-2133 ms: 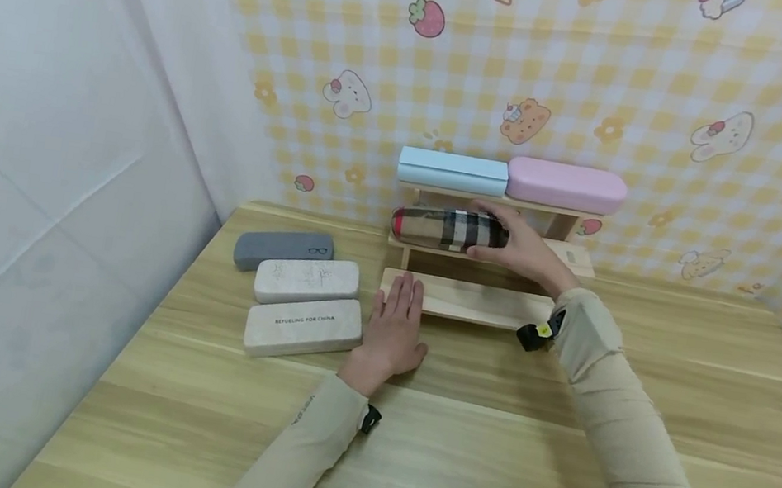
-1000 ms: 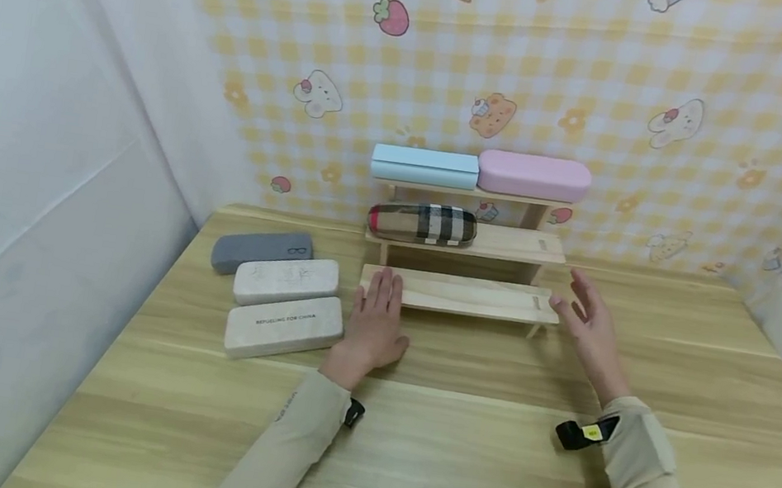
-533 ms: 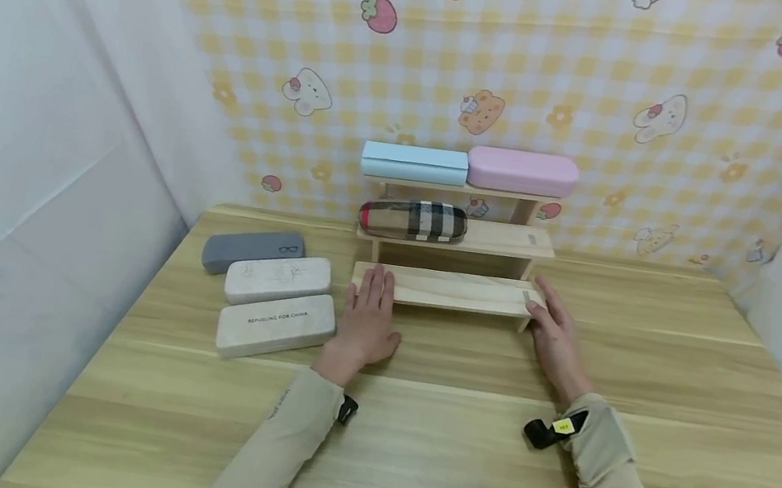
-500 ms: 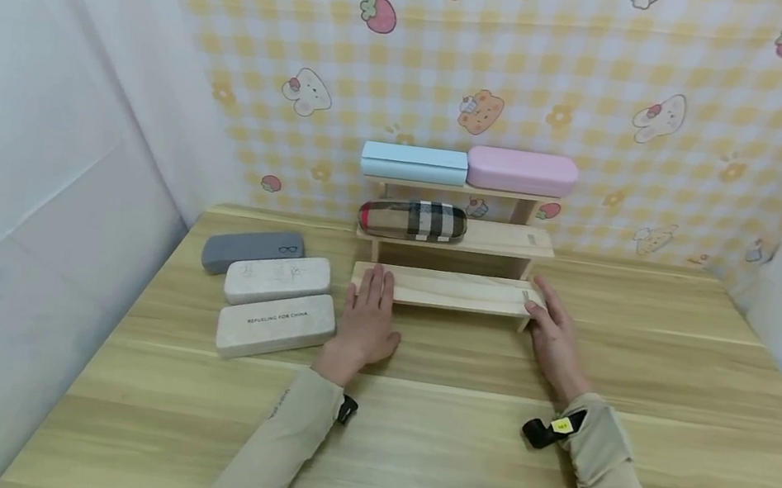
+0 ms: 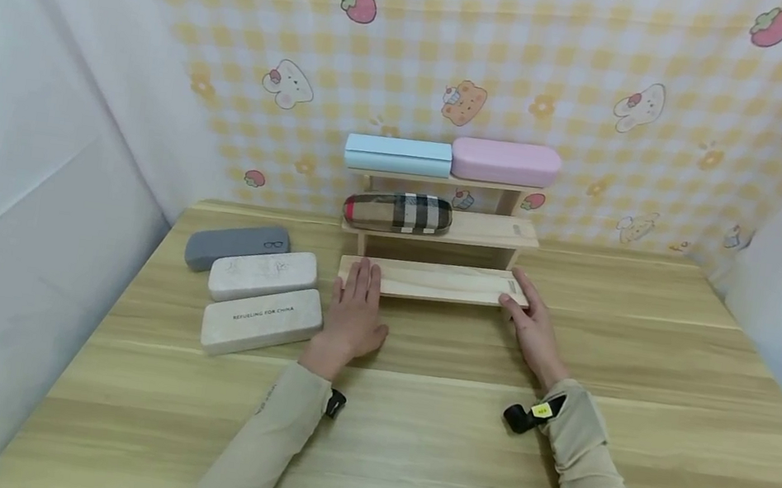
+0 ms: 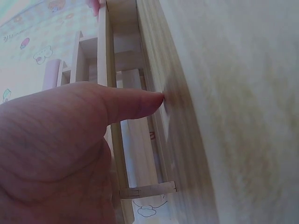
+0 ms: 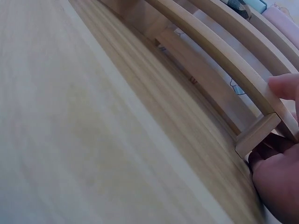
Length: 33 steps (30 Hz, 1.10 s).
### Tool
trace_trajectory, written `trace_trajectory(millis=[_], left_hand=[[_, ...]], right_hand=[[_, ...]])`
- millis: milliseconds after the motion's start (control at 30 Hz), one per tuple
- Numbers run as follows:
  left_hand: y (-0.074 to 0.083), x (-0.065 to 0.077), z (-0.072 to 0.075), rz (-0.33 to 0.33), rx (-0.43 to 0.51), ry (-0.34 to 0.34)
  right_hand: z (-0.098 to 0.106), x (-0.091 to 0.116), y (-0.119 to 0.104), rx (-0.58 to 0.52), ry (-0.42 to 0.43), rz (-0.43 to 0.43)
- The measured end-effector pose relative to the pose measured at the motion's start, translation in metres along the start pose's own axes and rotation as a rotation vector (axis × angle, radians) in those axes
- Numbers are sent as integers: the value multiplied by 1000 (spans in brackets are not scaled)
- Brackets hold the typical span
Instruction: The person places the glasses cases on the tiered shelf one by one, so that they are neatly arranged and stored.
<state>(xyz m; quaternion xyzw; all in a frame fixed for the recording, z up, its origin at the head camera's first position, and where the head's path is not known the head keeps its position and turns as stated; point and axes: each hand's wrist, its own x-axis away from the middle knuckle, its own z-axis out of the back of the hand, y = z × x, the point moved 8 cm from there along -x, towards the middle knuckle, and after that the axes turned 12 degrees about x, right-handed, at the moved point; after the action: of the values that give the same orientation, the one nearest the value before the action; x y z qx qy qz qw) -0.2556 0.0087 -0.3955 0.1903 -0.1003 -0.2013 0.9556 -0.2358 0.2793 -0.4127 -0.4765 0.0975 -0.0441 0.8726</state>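
Observation:
A three-step wooden rack stands on the table against the patterned cloth. My left hand lies with straight fingers on the left end of its lowest step; the thumb points away, close to the tabletop. At that step's right end my right hand grips the rack, thumb on the front edge and other fingers round the end, partly hidden. A plaid glasses case lies on the left of the middle step. On the top step sit a light blue case and a pink case.
Left of the rack, three more glasses cases lie on the table: a grey-blue one, a white one, and a pale one with lettering. Behind the rack hangs a yellow checked cloth. White sheeting borders the left.
My right hand has let go of the plaid glasses case on the middle step and come down to grip the lowest step's right end. My left hand stays put. The head view has shifted slightly.

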Motion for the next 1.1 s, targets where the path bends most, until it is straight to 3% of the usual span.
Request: trace_trajectory(millis=[467, 733, 933, 1100], left_hand=[[-1, -1, 1, 0, 12, 6], [6, 5, 12, -80, 157, -23], [3, 25, 38, -234, 361, 13], [-27, 56, 76, -340, 517, 115]], right_hand=[[1, -2, -2, 4, -18, 4], [9, -2, -4, 11, -16, 17], [6, 0, -3, -1, -18, 3], [-2, 1, -2, -28, -17, -10]])
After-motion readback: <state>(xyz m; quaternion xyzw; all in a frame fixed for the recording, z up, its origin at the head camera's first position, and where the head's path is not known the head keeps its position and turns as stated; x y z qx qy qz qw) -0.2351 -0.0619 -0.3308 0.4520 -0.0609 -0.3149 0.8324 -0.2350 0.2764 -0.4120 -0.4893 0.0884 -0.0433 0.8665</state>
